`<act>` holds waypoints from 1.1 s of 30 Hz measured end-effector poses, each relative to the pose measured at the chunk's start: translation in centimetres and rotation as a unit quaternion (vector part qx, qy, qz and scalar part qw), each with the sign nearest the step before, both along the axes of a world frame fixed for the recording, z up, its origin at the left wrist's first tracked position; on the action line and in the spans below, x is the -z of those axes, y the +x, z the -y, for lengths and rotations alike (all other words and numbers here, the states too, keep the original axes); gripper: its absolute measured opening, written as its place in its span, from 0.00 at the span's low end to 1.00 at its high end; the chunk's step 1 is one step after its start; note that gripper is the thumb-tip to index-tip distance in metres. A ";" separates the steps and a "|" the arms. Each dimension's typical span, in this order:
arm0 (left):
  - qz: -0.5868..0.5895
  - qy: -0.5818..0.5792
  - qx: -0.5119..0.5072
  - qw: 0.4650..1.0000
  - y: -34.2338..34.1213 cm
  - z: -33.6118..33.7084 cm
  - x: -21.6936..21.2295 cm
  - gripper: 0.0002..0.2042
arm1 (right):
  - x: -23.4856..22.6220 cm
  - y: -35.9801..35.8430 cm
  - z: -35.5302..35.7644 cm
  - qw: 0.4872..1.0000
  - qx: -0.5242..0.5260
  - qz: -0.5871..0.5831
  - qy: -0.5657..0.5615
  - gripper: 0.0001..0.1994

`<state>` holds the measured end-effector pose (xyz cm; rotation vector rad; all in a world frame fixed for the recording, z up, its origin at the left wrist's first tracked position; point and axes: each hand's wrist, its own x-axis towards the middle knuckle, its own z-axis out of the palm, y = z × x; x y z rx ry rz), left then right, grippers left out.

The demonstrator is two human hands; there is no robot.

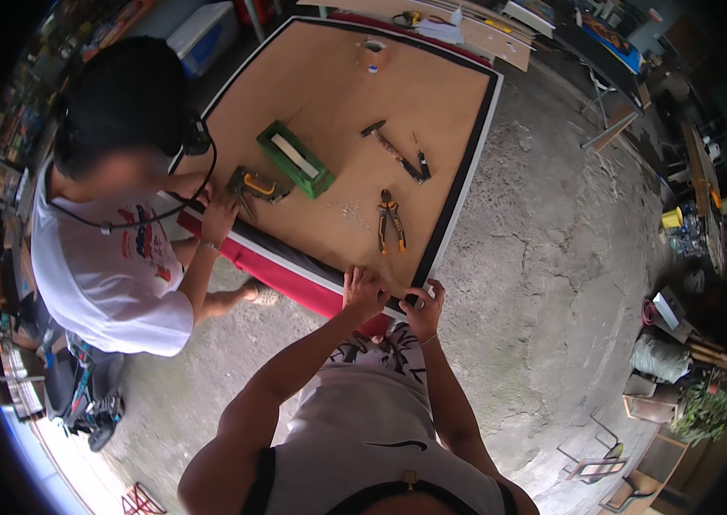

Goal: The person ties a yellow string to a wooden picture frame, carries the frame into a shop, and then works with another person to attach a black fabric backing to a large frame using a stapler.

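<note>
A large brown panel [338, 112] with a black fabric border [460, 163] and white outer edge lies before me. At its near right corner, my left hand [366, 290] curls its fingers over the border. Just to the right, my right hand [424, 309] grips the same border at the corner, thumb and fingers bent around it. Diagonal pliers [390, 221] with orange-and-black handles lie on the panel beyond my hands. Farther off are a hammer [393, 148] and a thin pointed tool [422, 159]. Red fabric [286, 281] hangs along the near edge. My fingertips are partly hidden.
At the left edge a co-worker [115, 249] rests hands on the panel beside a staple gun [259, 184]. A green open box [295, 160] and a cup [374, 55] stand on the panel. Concrete floor [535, 283] extends right, toward clutter and a plant [711, 408].
</note>
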<state>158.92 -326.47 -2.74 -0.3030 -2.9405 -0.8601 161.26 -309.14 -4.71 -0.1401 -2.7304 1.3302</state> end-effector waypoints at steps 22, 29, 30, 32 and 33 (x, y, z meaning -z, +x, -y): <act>0.001 -0.057 -0.528 0.847 4.1 -10.1 -0.6 0.17 | -1.2 -8.5 -4.1 0.864 -0.487 -0.123 0.014 0.07; 0.081 -0.096 -0.479 0.869 5.9 -12.0 0.0 0.27 | -2.7 -10.5 -4.7 0.820 -0.554 -0.141 0.031 0.07; 0.097 -0.096 -0.464 0.875 6.3 -11.5 -0.2 0.30 | -3.2 -11.3 -4.3 0.807 -0.573 -0.137 0.027 0.06; 0.084 -0.105 -0.445 0.885 6.8 -11.2 0.0 0.32 | -4.4 -14.7 -1.4 0.812 -0.574 -0.082 -0.061 0.10; 0.096 -0.086 -0.441 0.888 6.5 -11.1 -0.8 0.32 | -4.8 -17.4 0.8 0.816 -0.567 -0.034 -0.111 0.11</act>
